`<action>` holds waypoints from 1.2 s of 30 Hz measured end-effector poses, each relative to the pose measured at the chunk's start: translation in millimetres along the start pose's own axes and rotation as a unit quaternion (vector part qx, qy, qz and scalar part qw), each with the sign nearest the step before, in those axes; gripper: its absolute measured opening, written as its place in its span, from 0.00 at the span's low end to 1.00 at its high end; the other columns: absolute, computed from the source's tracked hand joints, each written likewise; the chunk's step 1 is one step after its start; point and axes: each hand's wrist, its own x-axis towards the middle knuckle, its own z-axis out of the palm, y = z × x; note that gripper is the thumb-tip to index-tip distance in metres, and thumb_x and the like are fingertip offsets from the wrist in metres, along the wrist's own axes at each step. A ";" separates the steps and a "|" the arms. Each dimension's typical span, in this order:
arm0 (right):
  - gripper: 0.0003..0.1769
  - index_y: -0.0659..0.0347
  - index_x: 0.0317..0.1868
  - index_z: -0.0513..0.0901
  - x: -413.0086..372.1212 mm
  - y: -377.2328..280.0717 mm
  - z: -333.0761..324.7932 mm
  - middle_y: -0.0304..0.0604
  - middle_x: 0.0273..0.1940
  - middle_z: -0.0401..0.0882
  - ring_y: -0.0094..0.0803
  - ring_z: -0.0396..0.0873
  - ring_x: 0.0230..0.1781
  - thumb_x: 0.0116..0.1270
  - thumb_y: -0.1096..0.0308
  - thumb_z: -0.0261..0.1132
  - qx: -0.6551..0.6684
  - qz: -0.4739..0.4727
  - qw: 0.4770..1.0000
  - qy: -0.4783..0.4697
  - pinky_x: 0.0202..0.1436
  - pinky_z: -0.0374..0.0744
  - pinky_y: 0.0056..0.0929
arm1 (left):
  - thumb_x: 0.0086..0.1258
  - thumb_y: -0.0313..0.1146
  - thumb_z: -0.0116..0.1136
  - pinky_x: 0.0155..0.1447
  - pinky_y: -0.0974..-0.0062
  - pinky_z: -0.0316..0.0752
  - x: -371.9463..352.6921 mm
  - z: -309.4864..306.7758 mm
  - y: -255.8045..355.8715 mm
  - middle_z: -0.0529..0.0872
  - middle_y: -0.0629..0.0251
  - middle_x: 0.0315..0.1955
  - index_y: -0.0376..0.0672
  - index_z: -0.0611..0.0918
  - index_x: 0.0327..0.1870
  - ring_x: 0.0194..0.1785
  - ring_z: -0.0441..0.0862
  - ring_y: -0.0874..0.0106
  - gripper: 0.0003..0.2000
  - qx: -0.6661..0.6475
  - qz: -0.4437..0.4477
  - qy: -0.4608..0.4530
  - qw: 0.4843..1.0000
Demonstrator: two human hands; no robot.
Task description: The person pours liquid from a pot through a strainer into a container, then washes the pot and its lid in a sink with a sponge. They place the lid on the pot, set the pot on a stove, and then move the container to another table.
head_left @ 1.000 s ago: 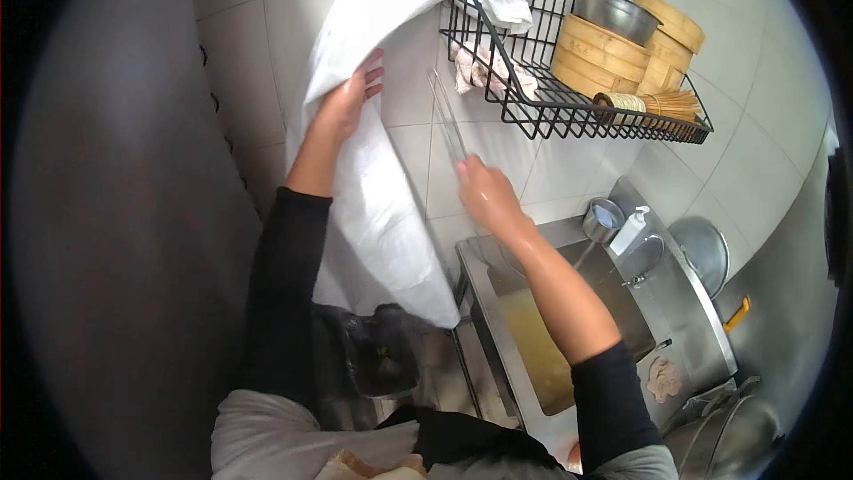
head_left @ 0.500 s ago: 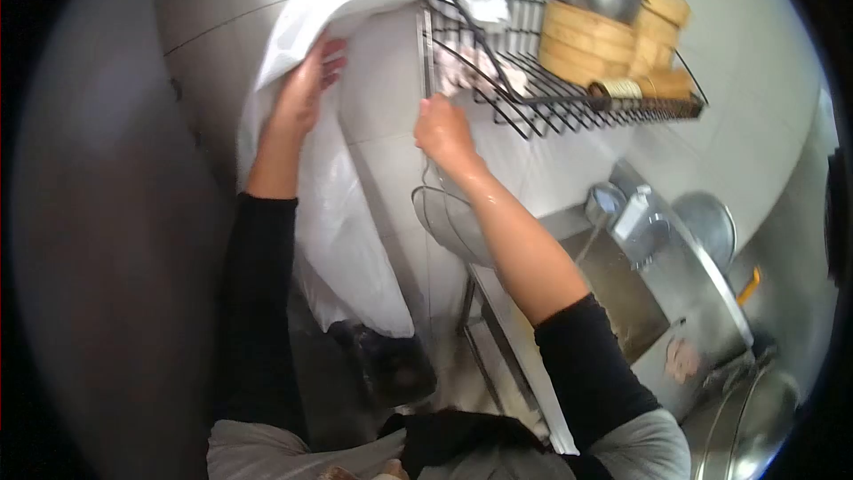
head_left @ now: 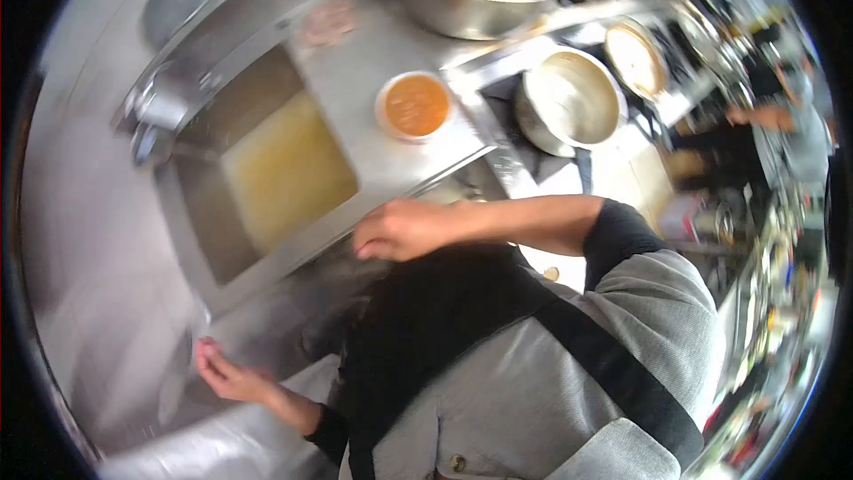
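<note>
Your left hand [head_left: 224, 375] sits low at the left with its fingers half curled, and the blur hides whether it grips anything. Above it is the sink [head_left: 200, 213], which holds yellowish liquid. Your right hand [head_left: 402, 229] hovers over the sink's front rim, loosely curled with nothing in it. I judge a careless sweep could tip the orange bowl [head_left: 416, 107] near the edge of the steel worktop [head_left: 355, 62]. Further right are a metal pot [head_left: 569, 102] and a crowded kitchen where another person [head_left: 773, 120] works.

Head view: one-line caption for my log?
Right hand by the sink edge, left hand low beside it; yellowish liquid inside, orange-filled bowl on the counter.
</note>
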 end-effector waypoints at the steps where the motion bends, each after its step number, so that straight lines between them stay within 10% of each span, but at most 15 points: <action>1: 0.09 0.61 0.39 0.82 -39.7 -0.2 -25.2 0.48 0.36 0.83 0.47 0.83 0.39 0.70 0.64 0.66 -0.059 0.061 0.995 0.052 0.42 0.81 0.43 | 0.77 0.29 0.55 0.57 0.72 0.74 -19.1 36.8 -5.7 0.85 0.60 0.44 0.32 0.82 0.52 0.48 0.80 0.71 0.11 -0.048 -0.026 -0.049 0.997; 6: 0.20 0.60 0.31 0.75 -224.7 -6.9 -73.1 0.47 0.23 0.74 0.40 0.76 0.24 0.69 0.53 0.69 -0.163 0.360 0.839 0.374 0.31 0.76 0.38 | 0.77 0.28 0.55 0.55 0.75 0.75 -89.1 166.9 43.1 0.84 0.64 0.40 0.32 0.82 0.51 0.44 0.79 0.75 0.09 -0.153 -0.155 -0.249 0.944; 12: 0.24 0.65 0.45 0.77 -370.3 13.7 -81.1 0.56 0.38 0.81 0.49 0.81 0.41 0.73 0.47 0.62 -0.187 0.609 0.456 0.621 0.47 0.77 0.44 | 0.77 0.27 0.56 0.51 0.77 0.77 -116.3 245.1 71.4 0.84 0.62 0.40 0.32 0.82 0.48 0.43 0.79 0.75 0.08 -0.179 -0.045 -0.460 0.869; 16: 0.30 0.71 0.56 0.69 -324.5 15.4 -31.0 0.68 0.37 0.82 0.62 0.82 0.44 0.72 0.50 0.63 -0.120 0.626 0.627 0.448 0.53 0.77 0.52 | 0.76 0.27 0.57 0.52 0.76 0.77 -134.3 275.8 79.6 0.85 0.63 0.42 0.33 0.82 0.48 0.45 0.81 0.75 0.08 -0.208 -0.085 -0.544 0.808; 19: 0.25 0.70 0.52 0.67 -296.5 35.4 -22.0 0.70 0.35 0.81 0.66 0.81 0.41 0.67 0.61 0.69 -0.060 0.620 0.611 0.489 0.45 0.78 0.51 | 0.76 0.28 0.59 0.51 0.77 0.77 -145.2 285.8 90.4 0.86 0.65 0.41 0.34 0.84 0.46 0.44 0.82 0.76 0.07 -0.206 -0.046 -0.626 0.750; 20: 0.28 0.72 0.54 0.70 -296.9 44.6 -13.8 0.60 0.36 0.82 0.52 0.82 0.40 0.67 0.58 0.69 -0.066 0.614 0.595 0.515 0.45 0.78 0.45 | 0.75 0.28 0.59 0.50 0.77 0.77 -151.1 288.6 93.7 0.86 0.65 0.40 0.34 0.85 0.45 0.43 0.82 0.76 0.07 -0.210 -0.050 -0.647 0.731; 21: 0.28 0.69 0.57 0.67 -311.3 62.2 -0.6 0.66 0.35 0.81 0.66 0.80 0.40 0.68 0.60 0.69 -0.062 0.600 0.606 0.518 0.45 0.77 0.52 | 0.75 0.28 0.60 0.49 0.77 0.77 -156.5 288.0 92.4 0.86 0.64 0.38 0.35 0.85 0.45 0.42 0.83 0.75 0.07 -0.213 -0.023 -0.658 0.722; 24: 0.31 0.66 0.61 0.72 -300.0 40.4 -4.0 0.50 0.38 0.78 0.34 0.75 0.34 0.66 0.57 0.73 -0.115 0.578 0.579 0.564 0.40 0.76 0.36 | 0.72 0.27 0.62 0.46 0.78 0.77 -159.0 282.7 67.3 0.86 0.62 0.37 0.36 0.86 0.44 0.39 0.83 0.75 0.06 -0.226 -0.038 -0.632 0.741; 27: 0.28 0.65 0.57 0.76 -263.0 4.2 -25.9 0.47 0.38 0.79 0.33 0.76 0.35 0.63 0.60 0.76 -0.332 0.453 0.593 0.577 0.41 0.77 0.35 | 0.66 0.33 0.71 0.53 0.72 0.77 -141.6 291.7 33.6 0.84 0.58 0.48 0.37 0.82 0.56 0.47 0.82 0.69 0.20 -0.206 -0.101 -0.593 0.771; 29: 0.23 0.64 0.53 0.79 -240.6 -0.1 -31.1 0.44 0.40 0.80 0.33 0.79 0.38 0.62 0.63 0.76 -0.216 0.466 0.658 0.550 0.42 0.78 0.35 | 0.55 0.43 0.79 0.64 0.60 0.71 -116.4 306.7 39.4 0.75 0.54 0.61 0.38 0.69 0.71 0.61 0.74 0.59 0.43 -0.140 0.209 -0.525 0.813; 30: 0.25 0.65 0.52 0.80 -222.8 9.6 -33.9 0.44 0.42 0.81 0.34 0.80 0.40 0.61 0.60 0.77 -0.218 0.440 0.711 0.504 0.42 0.78 0.34 | 0.55 0.43 0.79 0.64 0.60 0.71 -107.5 322.4 31.6 0.75 0.54 0.61 0.38 0.69 0.71 0.61 0.74 0.59 0.43 -0.140 0.208 -0.526 0.813; 32: 0.33 0.66 0.56 0.79 -172.2 24.1 -49.6 0.51 0.50 0.81 0.42 0.81 0.46 0.57 0.55 0.80 -0.197 0.365 0.810 0.414 0.50 0.80 0.37 | 0.43 0.51 0.84 0.74 0.52 0.59 -92.8 362.5 8.5 0.65 0.50 0.71 0.39 0.54 0.78 0.72 0.62 0.50 0.62 -0.050 0.240 -0.596 0.765; 36: 0.61 0.62 0.76 0.61 -118.7 119.1 -61.3 0.56 0.69 0.69 0.51 0.68 0.69 0.46 0.50 0.84 -0.154 0.397 0.849 0.314 0.71 0.69 0.43 | 0.38 0.54 0.85 0.78 0.51 0.55 -84.1 426.0 -1.7 0.62 0.48 0.74 0.39 0.52 0.78 0.76 0.57 0.49 0.66 -0.052 0.247 -0.657 0.710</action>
